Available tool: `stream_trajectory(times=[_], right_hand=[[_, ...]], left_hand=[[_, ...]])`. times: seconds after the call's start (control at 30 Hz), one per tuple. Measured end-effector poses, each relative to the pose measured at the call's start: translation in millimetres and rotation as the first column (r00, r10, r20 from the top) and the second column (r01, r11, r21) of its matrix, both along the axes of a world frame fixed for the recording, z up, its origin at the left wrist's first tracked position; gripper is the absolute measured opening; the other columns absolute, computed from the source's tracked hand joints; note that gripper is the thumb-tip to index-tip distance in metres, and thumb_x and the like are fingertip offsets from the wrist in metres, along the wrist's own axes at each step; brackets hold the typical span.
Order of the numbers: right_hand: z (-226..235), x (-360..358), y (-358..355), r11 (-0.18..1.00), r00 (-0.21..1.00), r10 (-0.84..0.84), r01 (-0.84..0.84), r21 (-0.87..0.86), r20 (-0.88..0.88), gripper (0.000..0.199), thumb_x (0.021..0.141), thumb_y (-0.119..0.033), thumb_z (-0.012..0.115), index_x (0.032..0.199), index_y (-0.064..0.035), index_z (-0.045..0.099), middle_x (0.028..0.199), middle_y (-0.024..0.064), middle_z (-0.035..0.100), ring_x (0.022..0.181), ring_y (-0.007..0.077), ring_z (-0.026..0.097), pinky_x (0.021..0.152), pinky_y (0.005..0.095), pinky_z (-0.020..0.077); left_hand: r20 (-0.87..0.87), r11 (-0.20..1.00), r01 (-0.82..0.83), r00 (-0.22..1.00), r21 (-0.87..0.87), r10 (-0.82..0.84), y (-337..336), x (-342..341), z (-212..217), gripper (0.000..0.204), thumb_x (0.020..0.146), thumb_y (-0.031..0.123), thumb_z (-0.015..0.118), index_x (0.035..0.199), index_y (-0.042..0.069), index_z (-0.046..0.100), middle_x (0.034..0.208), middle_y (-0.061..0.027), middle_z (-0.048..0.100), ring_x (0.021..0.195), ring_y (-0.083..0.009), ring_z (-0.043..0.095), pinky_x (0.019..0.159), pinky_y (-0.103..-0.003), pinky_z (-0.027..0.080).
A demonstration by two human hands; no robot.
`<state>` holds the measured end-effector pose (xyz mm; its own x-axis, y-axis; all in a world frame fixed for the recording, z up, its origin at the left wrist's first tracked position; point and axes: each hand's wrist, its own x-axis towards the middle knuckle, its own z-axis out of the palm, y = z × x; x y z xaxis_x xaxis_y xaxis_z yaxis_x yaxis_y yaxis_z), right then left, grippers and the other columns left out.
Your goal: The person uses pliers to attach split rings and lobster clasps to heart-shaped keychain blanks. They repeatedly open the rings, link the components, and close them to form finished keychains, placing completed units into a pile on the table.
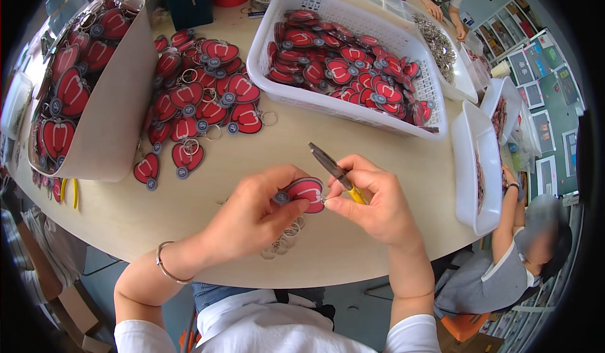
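Observation:
My left hand pinches a red heart-shaped charm with a dark edge, held just above the table in front of me. In my right hand is a pair of pliers with dark jaws and a yellow handle, the jaws pointing up and to the left. The right thumb and fingertip meet at the charm's right edge, at a small metal piece too small to make out. Under my left hand lie several metal key rings, partly hidden by it.
A heap of finished-looking red keychains lies at the far left, beside a full beige bin. A white basket of red charms stands at the back. White trays line the right. Yellow-handled pliers lie left. Two people work nearby.

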<state>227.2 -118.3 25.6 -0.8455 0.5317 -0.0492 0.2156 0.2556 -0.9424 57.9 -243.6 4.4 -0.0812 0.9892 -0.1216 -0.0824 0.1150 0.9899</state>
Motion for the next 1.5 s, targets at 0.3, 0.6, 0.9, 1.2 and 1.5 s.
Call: stream_trajectory(times=[0.3,0.6,0.9,1.2,1.5], right_hand=[[-6.4,1.2,9.7,0.974,0.992,0.110,-0.119,-0.191,-0.056,0.013,0.078,-0.008,0.072,0.082,0.0018,0.065,0.098,0.0050,0.058,0.090,0.0130,0.054,0.082,0.0269,0.0425],[-7.7,4.1,9.5,0.936,0.979,0.173,-0.197,-0.293,-0.106,0.011,0.080,-0.008,0.070,0.082,0.0016,0.065,0.098,0.0042,0.058,0.090,0.0134,0.054,0.084,0.0273,0.0413],[-5.8,6.3,10.4,0.936,0.972,0.221,-0.234,-0.262,-0.078,0.012,0.079,-0.008,0.069,0.081,0.0018,0.064,0.094,0.0050,0.058,0.087,0.0150,0.055,0.082,0.0284,0.0423],[0.8,5.7,-3.5,0.985,0.991,0.115,-0.123,-0.121,-0.070,0.010,0.079,-0.003,0.068,0.082,0.0025,0.061,0.094,0.0065,0.057,0.086,0.0165,0.056,0.080,0.0279,0.0432],[1.1,3.7,-15.5,0.998,0.994,-0.040,0.036,-0.043,-0.105,0.009,0.080,-0.004,0.068,0.080,0.0008,0.061,0.095,0.0068,0.056,0.085,0.0181,0.055,0.075,0.0289,0.0434]], left_hand=[[-0.109,0.997,-0.005,0.994,0.078,0.013,-0.9,3.6,3.9,0.017,0.083,-0.002,0.067,0.096,-0.002,0.057,0.085,-0.0046,0.061,0.080,-0.0092,0.060,0.070,-0.024,0.050],[-0.340,0.979,-0.009,0.937,0.202,0.079,-0.8,8.2,2.3,0.015,0.076,-0.006,0.071,0.084,-0.001,0.059,0.082,-0.0043,0.064,0.078,-0.0093,0.062,0.069,-0.024,0.051],[-0.019,0.999,0.047,0.999,0.026,-0.047,1.1,6.0,0.9,0.017,0.075,-0.007,0.073,0.086,-0.002,0.061,0.084,-0.0047,0.064,0.080,-0.0093,0.061,0.072,-0.024,0.052],[-0.417,0.953,0.013,0.901,0.303,0.120,-2.1,8.6,-1.8,0.023,0.066,-0.003,0.079,0.078,0.003,0.061,0.075,-0.0072,0.063,0.065,-0.0156,0.061,0.054,-0.025,0.045],[-0.473,0.816,-0.006,0.812,0.578,0.342,2.9,6.8,-5.4,0.022,0.062,-0.007,0.075,0.079,0.002,0.063,0.078,-0.0075,0.068,0.064,-0.0169,0.059,0.053,-0.026,0.046]])
